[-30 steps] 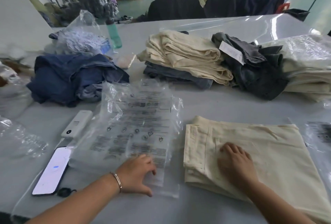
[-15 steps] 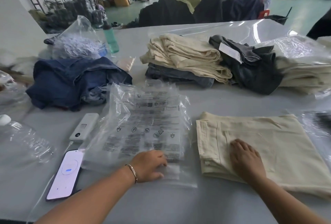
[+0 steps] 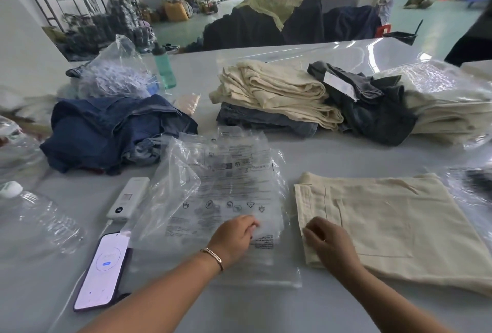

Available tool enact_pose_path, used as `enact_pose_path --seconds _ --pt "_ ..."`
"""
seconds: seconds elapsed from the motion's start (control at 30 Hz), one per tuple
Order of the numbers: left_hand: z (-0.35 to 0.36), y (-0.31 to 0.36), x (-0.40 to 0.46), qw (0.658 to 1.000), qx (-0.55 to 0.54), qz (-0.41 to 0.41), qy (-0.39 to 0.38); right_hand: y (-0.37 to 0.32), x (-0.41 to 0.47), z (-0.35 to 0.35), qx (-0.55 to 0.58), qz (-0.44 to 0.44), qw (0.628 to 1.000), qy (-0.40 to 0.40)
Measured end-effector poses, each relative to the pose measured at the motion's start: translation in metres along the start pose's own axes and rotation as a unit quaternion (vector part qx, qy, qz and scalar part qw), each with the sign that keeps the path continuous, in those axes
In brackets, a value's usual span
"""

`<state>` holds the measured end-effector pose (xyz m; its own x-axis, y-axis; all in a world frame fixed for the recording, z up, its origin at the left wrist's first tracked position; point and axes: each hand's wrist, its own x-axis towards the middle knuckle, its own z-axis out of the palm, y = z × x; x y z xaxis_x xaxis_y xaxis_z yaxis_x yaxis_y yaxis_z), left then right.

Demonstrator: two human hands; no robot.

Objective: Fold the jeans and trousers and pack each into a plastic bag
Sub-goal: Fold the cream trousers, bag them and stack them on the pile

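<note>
1. the folded cream trousers lie flat on the table, front right of the person, long side running left to right.
2. the plastic bag lies flat just left of the trousers, nearly touching, its long axis running away from the person; where its mouth lies cannot be told.
3. the left hand rests on the bag's near end, fingers curled and apparently pinching the film.
4. the right hand sits on the trousers' near-left corner, fingers bent at the fabric edge; whether they grip it cannot be told.
5. judgement: the trousers must travel left into the bag; the right hand is the nearer to them, the left to the bag.
6. a phone and a power bank lie left of the bag, a clear bottle further left, all off the path.
7. blue jeans and stacked trousers lie behind, well apart from the hands.
</note>
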<state>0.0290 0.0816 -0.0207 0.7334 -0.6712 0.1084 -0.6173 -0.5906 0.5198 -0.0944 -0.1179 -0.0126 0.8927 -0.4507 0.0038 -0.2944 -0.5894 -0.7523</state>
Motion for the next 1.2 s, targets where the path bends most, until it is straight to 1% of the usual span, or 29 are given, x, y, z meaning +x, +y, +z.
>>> enact_pose_path --seconds 0.03,0.07,0.1,0.13,0.17,0.2,0.3,0.37,0.47,0.57,0.63,0.67,0.7,0.77,0.8,0.83,0.9,0.93,0.97,1.07,1.13,1.2 --pt "0.001 0.007 0.001 1.0 -0.014 0.013 0.0 -0.011 0.002 0.006 0.087 0.069 0.99 -0.083" --pt "0.002 0.013 0.001 0.999 -0.021 0.033 -0.001 -0.022 0.004 0.012 0.171 0.133 0.963 -0.161" --pt "0.004 0.018 0.001 0.998 -0.022 0.053 -0.003 -0.03 0.006 0.018 0.232 0.174 0.934 -0.209" --pt "0.006 0.022 0.0 0.997 -0.019 0.071 -0.007 -0.035 0.008 0.022 0.271 0.19 0.918 -0.221" --pt "0.007 0.025 -0.002 0.996 -0.009 0.087 -0.011 -0.038 0.01 0.027 0.292 0.193 0.914 -0.205" --pt "0.008 0.028 -0.004 0.995 0.009 0.102 -0.009 -0.039 0.012 0.029 0.299 0.189 0.919 -0.174" --pt "0.003 0.029 -0.011 0.989 0.09 0.114 0.028 -0.037 0.021 0.029 0.274 0.171 0.944 -0.066" --pt "-0.005 0.03 -0.016 0.982 0.129 0.128 0.047 -0.037 0.029 0.02 0.269 0.171 0.948 -0.011" --pt "-0.014 0.033 -0.02 0.975 0.151 0.152 0.063 -0.035 0.044 0.0 0.299 0.19 0.934 0.053" --pt "-0.019 0.036 -0.019 0.966 0.175 0.171 0.078 -0.031 0.056 -0.017 0.349 0.215 0.906 0.105" --pt "-0.018 0.038 -0.015 0.982 0.111 0.128 0.081 -0.029 0.056 -0.024 0.377 0.233 0.891 0.097" --pt "-0.016 0.042 -0.015 0.993 0.061 0.083 0.064 -0.029 0.053 -0.024 0.378 0.243 0.891 0.067" --pt "-0.015 0.045 -0.014 0.999 -0.007 0.028 0.036 -0.029 0.048 -0.024 0.368 0.254 0.894 0.018" --pt "-0.009 0.054 -0.009 0.986 -0.146 -0.071 -0.017 -0.031 0.034 -0.019 0.322 0.266 0.903 -0.103" --pt "-0.005 0.06 -0.006 0.98 -0.175 -0.086 -0.045 -0.032 0.027 -0.015 0.297 0.257 0.908 -0.147" --pt "-0.002 0.065 -0.002 0.981 -0.166 -0.074 -0.067 -0.032 0.021 -0.013 0.278 0.239 0.916 -0.164" --pt "0.006 0.077 0.002 0.986 -0.13 -0.055 -0.085 -0.028 0.016 -0.013 0.259 0.205 0.933 -0.138" --pt "0.009 0.083 0.004 0.985 -0.14 -0.06 -0.084 -0.024 0.016 -0.017 0.259 0.196 0.938 -0.119" --pt "0.011 0.089 0.005 0.978 -0.178 -0.075 -0.083 -0.021 0.017 -0.023 0.263 0.19 0.94 -0.105" --pt "0.014 0.104 0.006 0.94 -0.308 -0.113 -0.098 -0.014 0.023 -0.043 0.294 0.176 0.936 -0.084" --pt "0.015 0.109 0.006 0.92 -0.356 -0.128 -0.103 -0.01 0.026 -0.054 0.316 0.168 0.931 -0.066" --pt "0.013 0.118 0.007 0.899 -0.401 -0.149 -0.09 -0.007 0.029 -0.062 0.334 0.163 0.927 -0.053"
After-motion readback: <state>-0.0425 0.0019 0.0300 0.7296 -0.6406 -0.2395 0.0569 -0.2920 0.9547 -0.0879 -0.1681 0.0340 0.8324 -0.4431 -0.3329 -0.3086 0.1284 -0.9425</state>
